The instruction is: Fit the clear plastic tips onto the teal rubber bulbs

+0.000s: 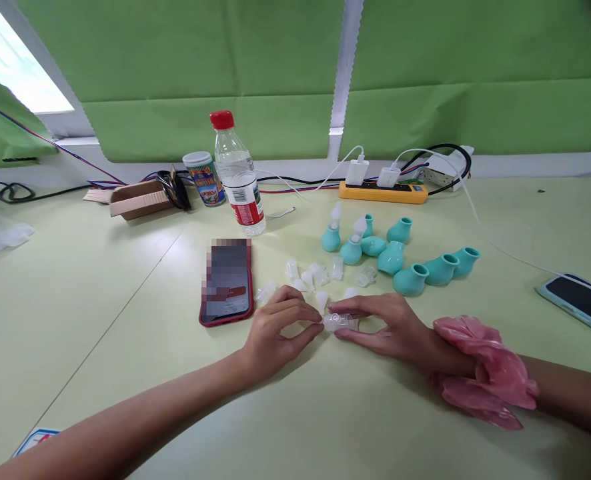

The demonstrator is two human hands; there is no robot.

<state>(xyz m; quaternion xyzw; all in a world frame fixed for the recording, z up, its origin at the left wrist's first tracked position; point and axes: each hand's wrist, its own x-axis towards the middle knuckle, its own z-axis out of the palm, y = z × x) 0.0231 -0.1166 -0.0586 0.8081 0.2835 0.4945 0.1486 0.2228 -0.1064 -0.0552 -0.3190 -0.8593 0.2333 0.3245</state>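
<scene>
My right hand [388, 330] pinches a small clear plastic tip [340, 323] just above the pale green table [125, 320]. My left hand [278, 330] rests beside it, its curled fingertips touching the same piece at its left end. Several more clear tips [313, 277] lie scattered just beyond both hands. Behind them stand and lie several teal rubber bulbs [410, 279]; two of them [351, 248] carry a clear tip on top. A pink scrunchie [485, 373] sits on my right wrist.
A red-cased phone [227, 283] lies left of my hands. Farther back stand a water bottle [238, 177], a small can [203, 179], a cardboard box [138, 199] and an orange power strip [383, 192] with chargers. Another phone [580, 301] lies at the right edge.
</scene>
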